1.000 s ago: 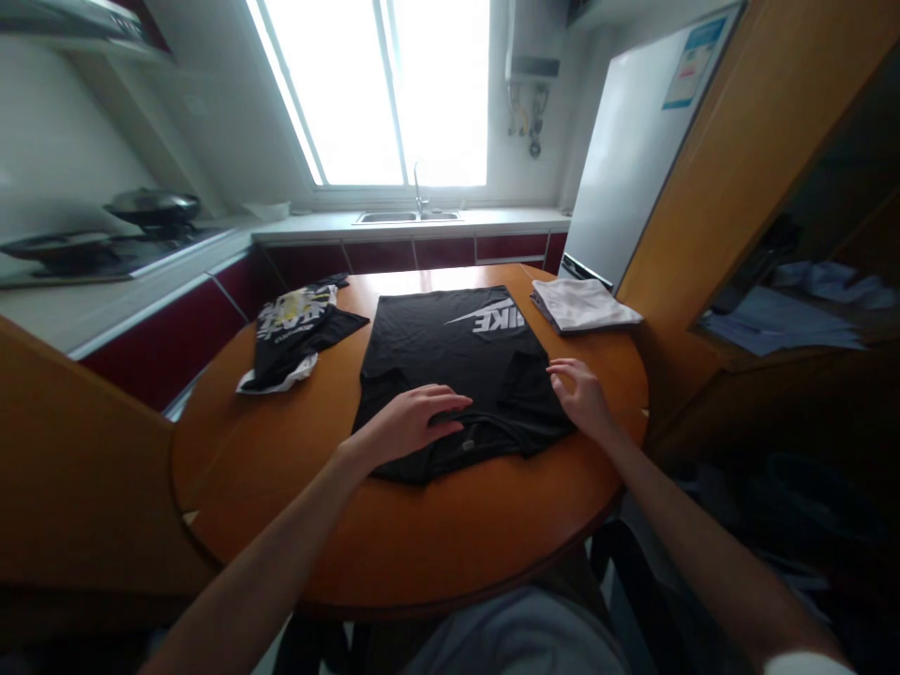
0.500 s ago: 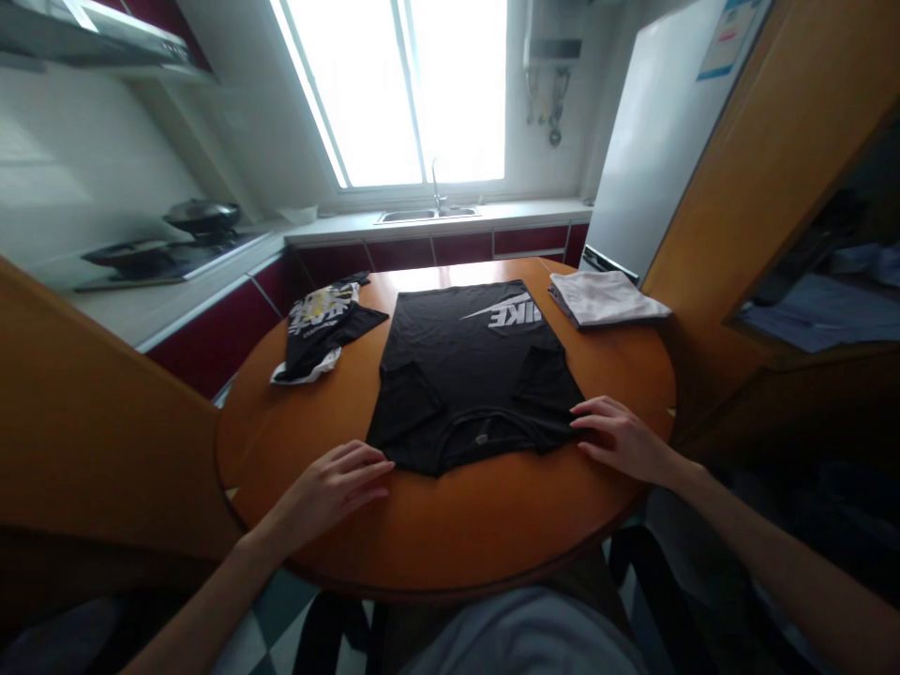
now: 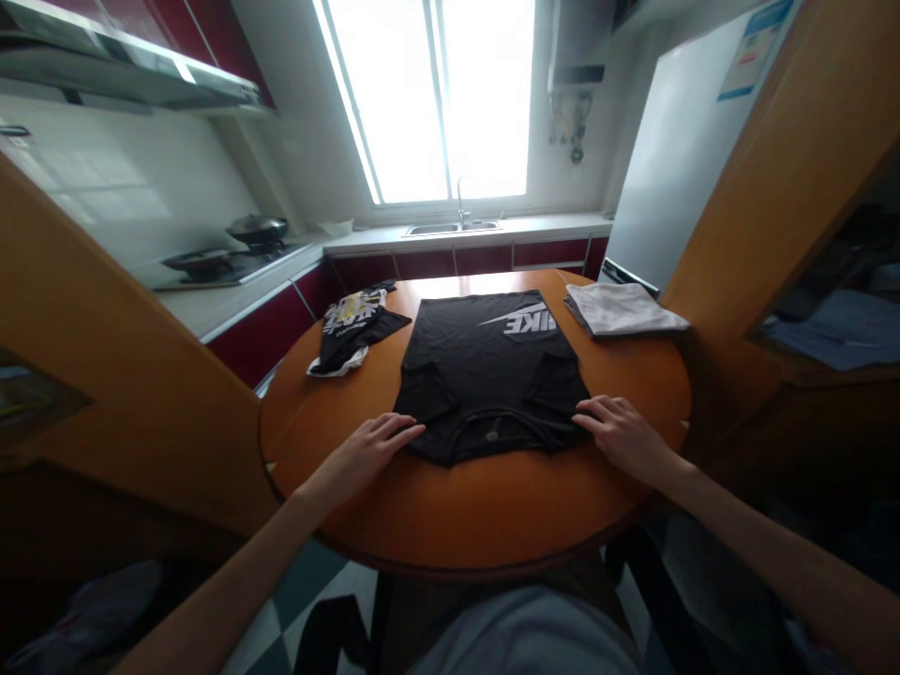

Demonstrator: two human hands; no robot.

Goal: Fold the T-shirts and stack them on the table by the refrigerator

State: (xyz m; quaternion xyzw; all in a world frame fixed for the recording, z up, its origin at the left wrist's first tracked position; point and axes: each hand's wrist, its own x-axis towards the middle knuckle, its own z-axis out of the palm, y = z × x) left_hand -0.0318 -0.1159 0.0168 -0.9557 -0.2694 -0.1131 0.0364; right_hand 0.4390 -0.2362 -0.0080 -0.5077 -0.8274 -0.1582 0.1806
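Note:
A black T-shirt (image 3: 485, 366) lies spread flat on the round wooden table (image 3: 506, 525), its collar towards me and a white NIKE print near the far edge. Both sleeves are folded in over the body. At its left shoulder edge my left hand (image 3: 376, 450) has its fingers brought together on the cloth. My right hand (image 3: 622, 436) pinches the opposite shoulder edge between thumb and fingers. The fabric under the fingertips is partly hidden.
A folded black, white and yellow garment (image 3: 352, 323) lies at the table's left. Folded white cloth (image 3: 625, 309) rests at the far right. Beyond are a counter with a sink (image 3: 450, 228), a stove with pans (image 3: 257, 230) and a fridge (image 3: 696, 159). Wooden frames flank the table.
My left hand has moved up and inward along the shirt's edge, and the fingers of both hands have drawn closer together. The view has shifted, so the scene sits further right.

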